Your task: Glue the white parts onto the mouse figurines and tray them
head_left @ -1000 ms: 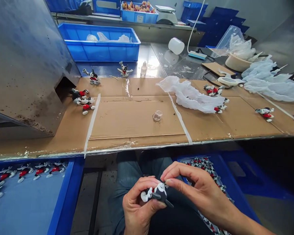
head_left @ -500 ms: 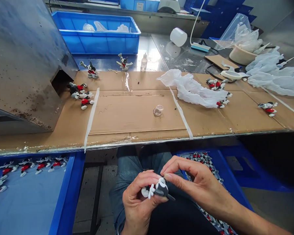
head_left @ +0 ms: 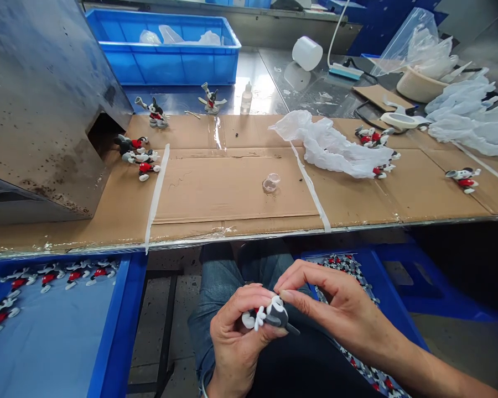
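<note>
Over my lap, my left hand [head_left: 236, 337] is closed round a small black, white and red toy figure [head_left: 269, 317]. My right hand [head_left: 332, 309] pinches the top of the same figure with thumb and forefinger. Below my right forearm a blue bin [head_left: 382, 287] holds several similar figures. At lower left a blue tray [head_left: 108, 342] has a row of figures [head_left: 58, 275] lying along its far edge.
A cardboard-covered bench [head_left: 232, 193] spans the view, with loose figures [head_left: 139, 157], a small clear cap [head_left: 270, 182] and crumpled white plastic [head_left: 332, 146] on it. A metal housing [head_left: 41, 99] stands at left. A blue crate [head_left: 166, 52] sits behind.
Both hands stay on the figure and turn it slightly; the view has tilted a little downward.
</note>
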A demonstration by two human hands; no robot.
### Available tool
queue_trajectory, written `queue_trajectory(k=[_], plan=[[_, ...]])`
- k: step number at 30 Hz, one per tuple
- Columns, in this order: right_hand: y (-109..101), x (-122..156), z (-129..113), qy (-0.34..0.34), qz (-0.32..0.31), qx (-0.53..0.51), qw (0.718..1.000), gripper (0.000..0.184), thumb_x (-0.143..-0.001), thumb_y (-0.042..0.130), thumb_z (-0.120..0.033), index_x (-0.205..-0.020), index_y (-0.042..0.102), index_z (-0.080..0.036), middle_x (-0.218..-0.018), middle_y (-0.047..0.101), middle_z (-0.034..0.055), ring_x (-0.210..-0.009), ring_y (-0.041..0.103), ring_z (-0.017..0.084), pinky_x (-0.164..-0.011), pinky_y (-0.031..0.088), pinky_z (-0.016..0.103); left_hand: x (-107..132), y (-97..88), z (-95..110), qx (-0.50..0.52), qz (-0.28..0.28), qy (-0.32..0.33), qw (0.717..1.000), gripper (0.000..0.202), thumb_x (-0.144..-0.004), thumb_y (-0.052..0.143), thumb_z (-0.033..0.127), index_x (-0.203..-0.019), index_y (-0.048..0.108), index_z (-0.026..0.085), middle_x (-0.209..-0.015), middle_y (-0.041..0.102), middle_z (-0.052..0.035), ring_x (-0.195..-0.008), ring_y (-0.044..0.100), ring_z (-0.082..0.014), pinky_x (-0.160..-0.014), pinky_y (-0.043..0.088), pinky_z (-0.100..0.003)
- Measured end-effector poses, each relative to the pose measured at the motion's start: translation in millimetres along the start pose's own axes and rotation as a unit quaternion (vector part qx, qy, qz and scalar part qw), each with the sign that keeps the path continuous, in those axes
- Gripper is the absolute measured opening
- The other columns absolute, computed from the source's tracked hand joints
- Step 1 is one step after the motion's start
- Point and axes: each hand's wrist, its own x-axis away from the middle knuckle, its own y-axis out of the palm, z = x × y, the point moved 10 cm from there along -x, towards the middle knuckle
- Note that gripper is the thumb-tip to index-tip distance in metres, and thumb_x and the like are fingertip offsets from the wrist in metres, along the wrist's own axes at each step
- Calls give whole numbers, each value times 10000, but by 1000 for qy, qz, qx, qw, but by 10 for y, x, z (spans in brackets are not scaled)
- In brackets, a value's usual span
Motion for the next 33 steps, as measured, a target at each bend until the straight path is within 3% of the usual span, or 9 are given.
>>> queue_trajectory(k=[6, 15, 24, 33], plan=[[24, 21, 0, -7, -3, -8, 1000, 168, -945, 615, -236, -796, 685, -207, -837, 689, 19, -791, 641, 182, -739, 477, 278, 18, 0, 42, 1, 9, 7, 1000, 228, -705, 862, 264, -910, 763, 274, -853, 781, 51, -866, 697, -151, -977, 470, -268], [54, 67, 49, 0, 10, -39, 999, 202, -937, 617, -248, -756, 695, -201, -793, 674, 19, -760, 621, 183, -723, 461, 287, 47, 42, 139, -31, 0, 53, 998, 215, -737, 838, 273, -935, 755, 268, -853, 783, 39, -792, 712, -154, -1012, 481, -350], [7, 28, 183, 76, 7, -96, 992, 271, -958, 585, -377, -867, 767, -198, -901, 748, 35, -888, 677, 222, -809, 491, 285, 12, 7, 31, -23, -13, 19, 999, 203, -766, 814, 240, -948, 745, 298, -887, 779, 63, -837, 703, -151, -1061, 431, -355], [31, 44, 184, 56, 8, -104, 993, 153, -917, 666, -308, -862, 767, -209, -911, 751, 21, -889, 684, 203, -837, 492, 268, 58, -47, -27, -36, 2, 6, 999, 200, -744, 831, 280, -932, 764, 301, -876, 787, 57, -860, 699, -150, -1018, 472, -291]])
